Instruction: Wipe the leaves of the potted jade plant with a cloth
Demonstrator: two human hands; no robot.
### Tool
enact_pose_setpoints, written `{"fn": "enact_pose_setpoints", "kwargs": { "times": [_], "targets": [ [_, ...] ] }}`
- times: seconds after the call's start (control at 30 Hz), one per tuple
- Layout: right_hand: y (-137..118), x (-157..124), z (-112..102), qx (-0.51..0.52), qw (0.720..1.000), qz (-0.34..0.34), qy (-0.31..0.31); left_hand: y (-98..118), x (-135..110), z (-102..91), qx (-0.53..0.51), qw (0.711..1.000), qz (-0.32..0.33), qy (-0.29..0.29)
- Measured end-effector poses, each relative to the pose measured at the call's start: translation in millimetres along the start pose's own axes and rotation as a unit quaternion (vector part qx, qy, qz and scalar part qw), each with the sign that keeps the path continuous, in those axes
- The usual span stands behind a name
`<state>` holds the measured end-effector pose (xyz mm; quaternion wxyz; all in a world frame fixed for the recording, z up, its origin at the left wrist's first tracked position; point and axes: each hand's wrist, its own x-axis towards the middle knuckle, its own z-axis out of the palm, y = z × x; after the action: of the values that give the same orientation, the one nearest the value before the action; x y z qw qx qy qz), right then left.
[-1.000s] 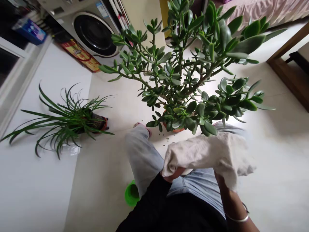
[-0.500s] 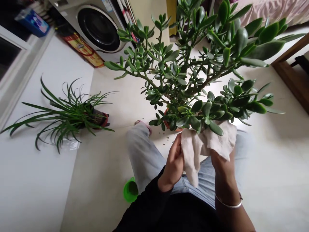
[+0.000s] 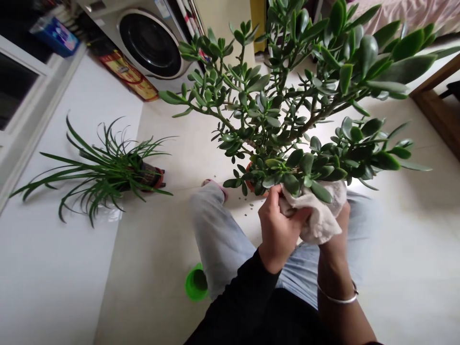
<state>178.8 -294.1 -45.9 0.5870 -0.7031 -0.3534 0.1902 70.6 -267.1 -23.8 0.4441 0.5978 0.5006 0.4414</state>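
A cream cloth (image 3: 318, 215) is bunched around a low cluster of thick leaves on a large jade plant (image 3: 273, 115). My left hand (image 3: 278, 230) grips the cloth from the near side, its fingers pressed against the leaves. My right hand (image 3: 334, 230), with a thin metal bangle (image 3: 338, 300) on the wrist, holds the cloth from below. The plant stands in an orange terracotta pot (image 3: 249, 175), mostly hidden by foliage. Small dark bits (image 3: 247, 206) are scattered on the floor near the pot.
My grey-trousered leg (image 3: 219, 239) lies left of my hands. A long-leaved plant (image 3: 104, 175) in a red pot stands to the left, with a green cup (image 3: 196, 283) near my knee. A washing machine (image 3: 149, 43) stands at the top, with a wooden frame (image 3: 434, 112) at right.
The cloth has gone from hanging loosely to a tight bunch around the leaves. My hands have drawn closer together, and my left hand now presses on the leaf cluster.
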Motion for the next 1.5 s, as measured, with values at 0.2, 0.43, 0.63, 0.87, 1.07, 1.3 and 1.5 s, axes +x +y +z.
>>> {"fn": "enact_pose_setpoints", "kwargs": {
  "times": [0.2,0.43,0.63,0.87,1.07,1.3,1.5],
  "targets": [
    [-10,-1,2,0.007,0.999,-0.052,0.004,3,11,9.1,0.027,0.996,0.061,0.054],
    [-6,-3,0,-0.023,0.997,-0.079,0.014,5,14,8.8,0.057,0.991,0.104,0.063],
    [-3,-5,-3,-0.059,0.994,-0.091,0.009,2,6,3.2,0.113,0.982,0.136,0.064],
    [1,-1,-2,-0.049,0.995,-0.083,0.013,7,7,6.4,0.084,0.987,0.125,0.059],
    [-5,2,-2,-0.019,0.999,-0.041,0.012,4,13,11.5,0.072,0.989,0.107,0.078],
    [-2,2,1,-0.002,0.998,-0.052,0.017,1,15,11.7,0.054,0.989,0.109,0.081],
    [-3,6,3,-0.006,0.997,-0.071,0.015,1,16,12.9,0.068,0.988,0.113,0.086]
  ]
}}
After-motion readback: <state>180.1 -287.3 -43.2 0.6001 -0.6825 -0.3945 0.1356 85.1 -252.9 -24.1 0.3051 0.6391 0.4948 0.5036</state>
